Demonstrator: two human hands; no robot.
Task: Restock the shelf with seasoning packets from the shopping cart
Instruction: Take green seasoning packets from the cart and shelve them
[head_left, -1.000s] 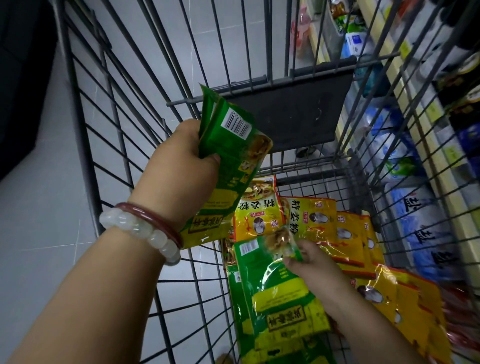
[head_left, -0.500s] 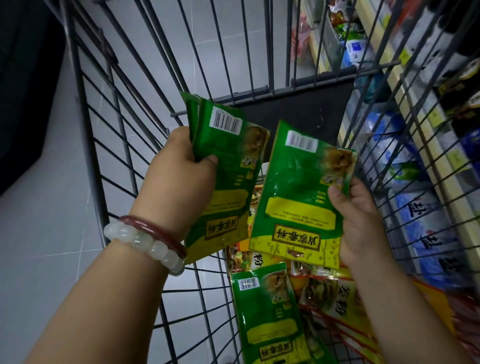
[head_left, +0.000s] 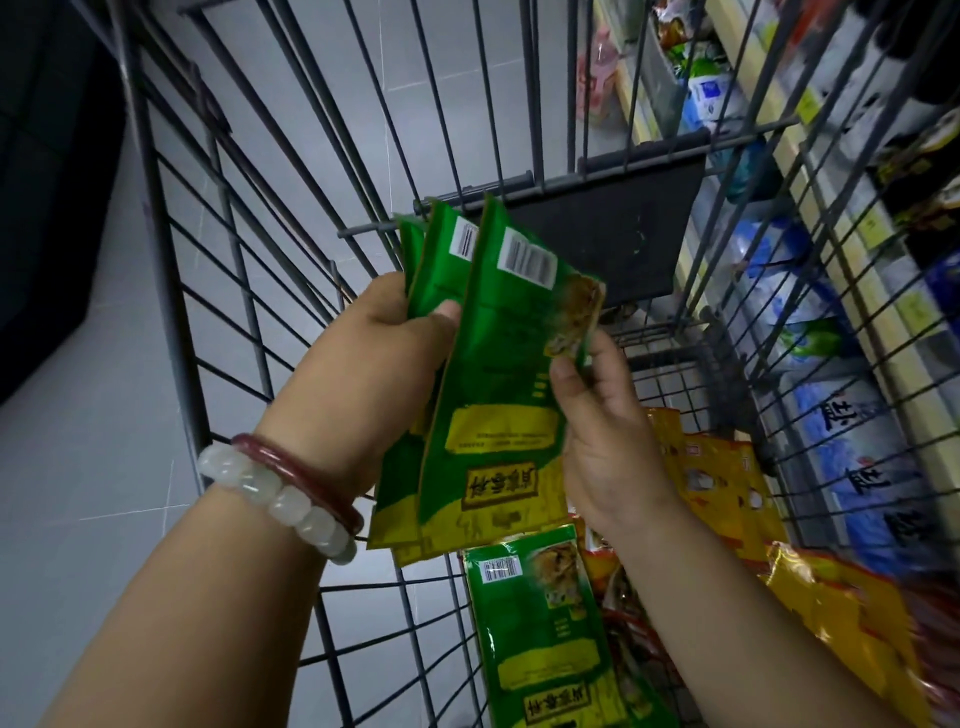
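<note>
My left hand (head_left: 379, 358) grips a fanned stack of green seasoning packets (head_left: 498, 395) above the wire shopping cart (head_left: 171, 260), thumb pressed on their face. The frontmost packet stands against the stack, and my right hand (head_left: 602, 431) pinches its right edge between thumb and fingers. Another green packet (head_left: 540, 629) lies in the cart below the hands. Yellow seasoning packets (head_left: 722, 483) lie to its right on the cart floor. The shelf (head_left: 852, 218) runs along the cart's right side.
A dark flap (head_left: 608, 239) hangs on the cart's far wall. Blue-and-white bags (head_left: 857, 457) fill the lower shelf, with dark packages higher up. Grey floor tiles (head_left: 67, 467) lie to the left beside a dark fixture (head_left: 47, 182). My left wrist wears two bracelets.
My right hand lifted a green packet out of the cart and brought it left against the stack in my left hand.
</note>
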